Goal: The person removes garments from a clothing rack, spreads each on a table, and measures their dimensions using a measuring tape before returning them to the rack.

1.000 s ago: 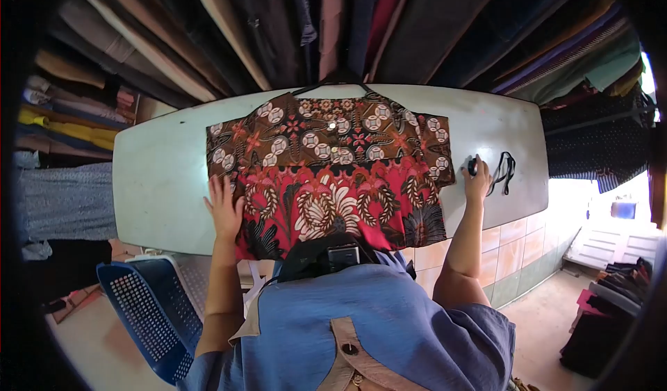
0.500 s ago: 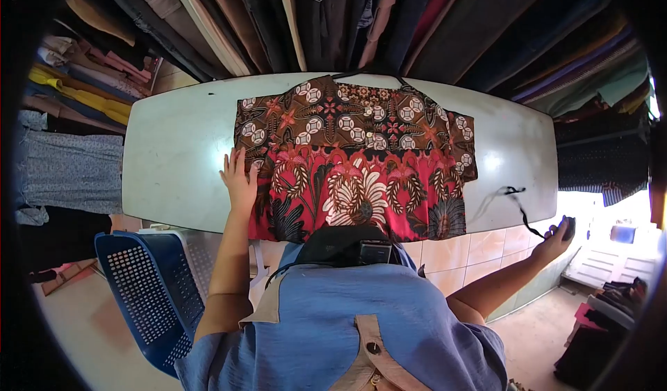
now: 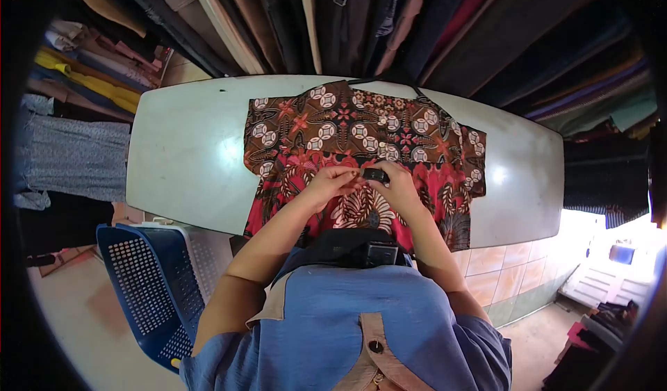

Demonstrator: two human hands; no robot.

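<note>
A short-sleeved batik shirt (image 3: 326,123), brown with pale round motifs above and red with leaf and feather motifs below, lies spread on the white board (image 3: 187,134). Over its lower half, my right hand (image 3: 399,189) grips a small black object (image 3: 376,175), whose exact kind I cannot make out. Close beside it, to the left, my left hand (image 3: 332,186) has its thumb and fingertips pinched together. Whatever sits in that pinch is too small to name.
Dark and tan trousers (image 3: 340,22) hang in a row behind the board. A blue perforated basket (image 3: 142,287) stands at the lower left, near a grey-blue garment (image 3: 73,158). Folded clothes (image 3: 90,71) are stacked at the far left. Tiled wall (image 3: 500,266) shows below right.
My right hand has come in from the far right with the black object and its dangling cord. My left hand has left the shirt's left edge and moved beside it, fingertips pinched.
</note>
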